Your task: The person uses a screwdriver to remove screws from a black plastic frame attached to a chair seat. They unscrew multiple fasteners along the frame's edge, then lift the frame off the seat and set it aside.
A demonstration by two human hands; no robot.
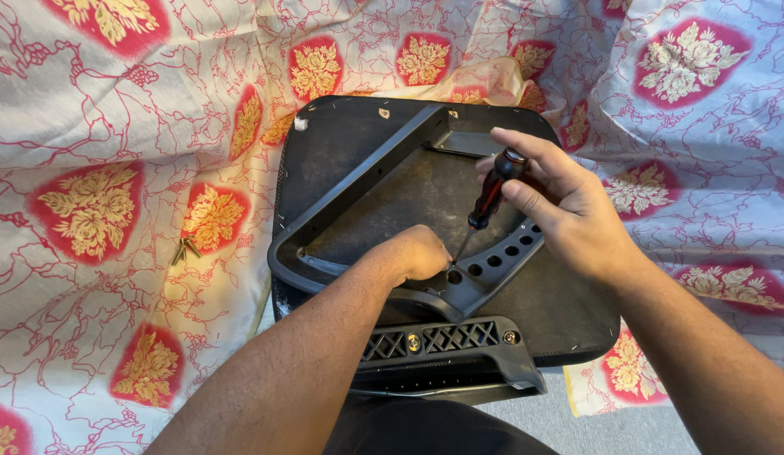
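On the upturned chair seat [569,312], the right hand [569,211] grips a screwdriver [491,195] — left hand [421,253] pinched at its tip (screw hidden) — while two loose screws [185,249] wait left of the seat.

I see both forearms bare from wrist to elbow, no sleeve in view. My left hand [421,253], coming in from 7 o'clock, carries no ring, watch or glove that I can see. My right hand [560,202], entering from 4 o'clock, is likewise ungloved, its wrist bare. At 6 o'clock dark cloth covers my lap.
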